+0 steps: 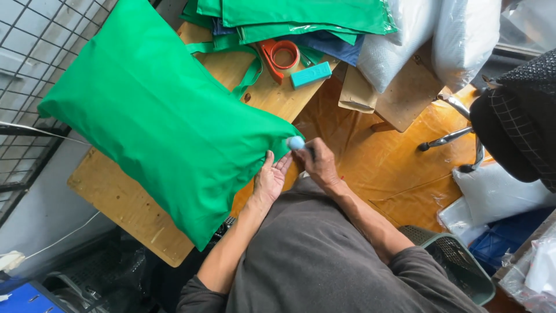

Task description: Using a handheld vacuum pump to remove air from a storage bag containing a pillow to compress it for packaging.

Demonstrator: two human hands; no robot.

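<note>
The large bright-green fabric bag (156, 116) lies spread over the pale plywood tabletop (116, 203), its near corner hanging off the table edge, where both hands meet it. The left hand (270, 179) pinches that corner from below, thumb and fingers closed narrowly on the cloth, so the fabric is pulled fairly flat just above the grip. Doing this step well seems to depend on keeping that tension even: the pinch should stay close to the corner so the cloth does not sag or wrinkle beside it. Immediately right of the pinch, the right hand (319, 165) is wrapped around a small tool with a pale-blue rounded tip (295, 142), the tip touching the bag's corner right above the left fingers. The tool's body is hidden inside the fist, so its kind cannot be told. Farther up from the grip lie an orange tape dispenser (281, 55) and a teal rectangular block (311, 75).
</note>
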